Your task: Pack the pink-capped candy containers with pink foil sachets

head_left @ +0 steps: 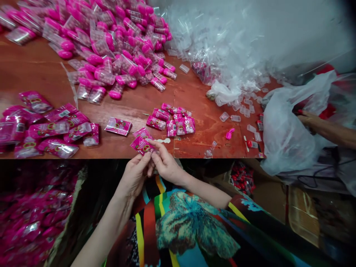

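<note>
Both hands meet at the table's front edge around a pink printed packet (142, 140). My left hand (136, 172) pinches its lower edge between thumb and fingers. My right hand (166, 166) is closed on the same packet from the right, its fingertips close to my left thumb. Just left of it lies a flat pink packet (118, 126). A small cluster of pink-wrapped pieces (179, 120) sits behind and to the right. Further left is a heap of filled pink packets (52, 126).
Pink-capped clear tubes (111, 48) with small balls are piled at the back left. Loose clear plastic containers (219, 48) heap at the back right. A white plastic bag (294, 126) and another person's arm (330, 129) are at right. Below left stands a box of pink packets (36, 218).
</note>
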{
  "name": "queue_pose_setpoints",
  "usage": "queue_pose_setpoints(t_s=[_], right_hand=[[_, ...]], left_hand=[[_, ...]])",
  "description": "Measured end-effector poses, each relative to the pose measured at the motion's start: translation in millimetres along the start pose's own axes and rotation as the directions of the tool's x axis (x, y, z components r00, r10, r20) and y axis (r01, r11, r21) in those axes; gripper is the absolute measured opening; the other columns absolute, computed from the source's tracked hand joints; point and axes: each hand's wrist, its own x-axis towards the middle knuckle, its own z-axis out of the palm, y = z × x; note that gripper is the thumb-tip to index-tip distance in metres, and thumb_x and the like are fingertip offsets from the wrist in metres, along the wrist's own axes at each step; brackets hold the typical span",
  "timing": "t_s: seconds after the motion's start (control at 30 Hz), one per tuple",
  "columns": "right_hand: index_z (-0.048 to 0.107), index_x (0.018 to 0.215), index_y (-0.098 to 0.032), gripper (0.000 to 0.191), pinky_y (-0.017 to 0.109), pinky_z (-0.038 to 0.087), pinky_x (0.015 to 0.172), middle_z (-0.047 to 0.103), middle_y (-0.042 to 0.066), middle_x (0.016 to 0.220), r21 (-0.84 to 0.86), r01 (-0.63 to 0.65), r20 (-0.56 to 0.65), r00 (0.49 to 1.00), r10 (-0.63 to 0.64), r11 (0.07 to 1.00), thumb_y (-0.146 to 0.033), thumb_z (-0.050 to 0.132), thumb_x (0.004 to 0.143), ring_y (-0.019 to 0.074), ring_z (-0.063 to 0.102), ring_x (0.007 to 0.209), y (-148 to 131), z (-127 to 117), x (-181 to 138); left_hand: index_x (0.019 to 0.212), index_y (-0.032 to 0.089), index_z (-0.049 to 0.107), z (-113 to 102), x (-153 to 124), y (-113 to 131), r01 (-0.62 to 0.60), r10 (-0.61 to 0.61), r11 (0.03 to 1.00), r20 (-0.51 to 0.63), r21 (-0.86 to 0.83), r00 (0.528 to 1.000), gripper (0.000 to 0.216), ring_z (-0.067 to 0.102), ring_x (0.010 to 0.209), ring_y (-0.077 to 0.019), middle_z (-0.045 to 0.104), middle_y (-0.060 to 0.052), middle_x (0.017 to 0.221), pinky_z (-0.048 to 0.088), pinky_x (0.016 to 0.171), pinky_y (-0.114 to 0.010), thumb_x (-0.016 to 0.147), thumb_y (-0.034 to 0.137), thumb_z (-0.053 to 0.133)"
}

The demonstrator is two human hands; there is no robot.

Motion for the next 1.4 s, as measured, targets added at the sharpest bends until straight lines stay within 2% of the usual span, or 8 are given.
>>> queue_pose_setpoints(t_s=[0.23,0.47,0.67,0.8,0.9,1.03,1.23,1.4], right_hand=[[0.031,0.143,-0.025,0.052,0.016,0.026,0.034,0.048,-0.013,0.061,0.133,-0.055,0.074,0.996,0.046,0.990,-0.045,0.052,0.100,0.0030,0.029,0.033,3,0,4],[0.031,0.141,-0.024,0.057,0.017,0.033,0.035,0.052,-0.013,0.062,0.168,-0.071,0.094,0.994,0.056,0.983,-0.051,0.056,0.097,0.0043,0.035,0.033,13,4,8],[0.031,0.147,-0.021,0.054,0.021,0.041,0.048,0.055,-0.009,0.065,-0.252,-0.015,0.078,0.996,0.036,0.968,-0.049,0.045,0.102,0.0082,0.046,0.045,8,1,17],[0.053,0.140,-0.017,0.043,0.039,0.048,0.088,0.066,0.012,0.106,-0.847,0.154,0.026,0.968,-0.250,0.510,-0.038,0.043,0.105,0.0229,0.060,0.097,-9,-7,31],[0.057,0.140,-0.016,0.052,0.049,0.040,0.100,0.056,0.020,0.133,-0.987,0.123,0.088,0.954,-0.287,0.107,-0.049,0.049,0.100,0.0334,0.049,0.120,-6,-8,37],[0.048,0.149,-0.015,0.070,0.055,0.027,0.111,0.044,0.021,0.151,-0.985,0.167,0.174,0.931,-0.320,-0.052,-0.061,0.050,0.096,0.0367,0.034,0.138,18,-5,25],[0.055,0.142,-0.014,0.055,0.053,0.025,0.114,0.050,0.019,0.149,-0.952,0.304,0.277,0.897,-0.345,0.027,-0.048,0.052,0.099,0.0343,0.033,0.143,30,-5,3],[0.059,0.135,-0.018,0.040,0.049,0.035,0.110,0.056,0.015,0.140,-0.859,0.274,0.124,0.932,-0.342,0.433,-0.037,0.052,0.100,0.0287,0.048,0.131,11,2,2]], left_hand=[[0.071,0.015,0.062,2,5,5,-0.048,0.045,0.998,-0.072,-0.047,0.996,0.042,0.043,0.040,-0.0071,0.055,0.001,0.050,0.036,0.045,-0.020,0.074,0.052,0.081],[0.067,0.015,0.059,-4,7,0,-0.073,0.073,0.997,-0.080,0.002,0.994,0.042,0.038,0.037,-0.0063,0.049,0.003,0.042,0.031,0.043,-0.020,0.073,0.050,0.082],[0.069,0.016,0.060,-21,3,26,-0.110,0.118,0.992,-0.135,0.060,0.984,0.039,0.045,0.042,-0.0092,0.053,0.003,0.045,0.037,0.048,-0.023,0.074,0.047,0.083],[0.083,0.020,0.055,-42,-4,87,-0.353,0.344,0.935,-0.284,0.020,0.895,0.046,0.037,0.038,-0.0069,0.079,-0.004,0.091,0.035,0.044,-0.025,0.094,0.064,0.051],[0.091,0.018,0.059,-48,-5,98,-0.316,0.313,0.947,-0.356,0.050,0.881,0.060,0.041,0.036,-0.0091,0.079,-0.011,0.098,0.035,0.041,-0.026,0.101,0.063,0.020],[0.069,0.014,0.062,-44,-2,39,-0.055,0.118,0.984,-0.385,0.170,0.916,0.047,0.041,0.030,-0.0086,0.067,-0.005,0.055,0.026,0.035,-0.023,0.085,0.058,0.065],[0.068,0.013,0.066,-39,8,-20,0.047,-0.013,0.992,-0.272,0.120,0.962,0.045,0.045,0.037,-0.0087,0.056,-0.001,0.045,0.033,0.041,-0.020,0.065,0.054,0.084],[0.064,0.015,0.067,-35,-3,2,0.037,-0.010,0.989,-0.182,0.146,0.983,0.038,0.043,0.040,-0.0093,0.052,0.000,0.041,0.034,0.046,-0.020,0.069,0.049,0.082]])
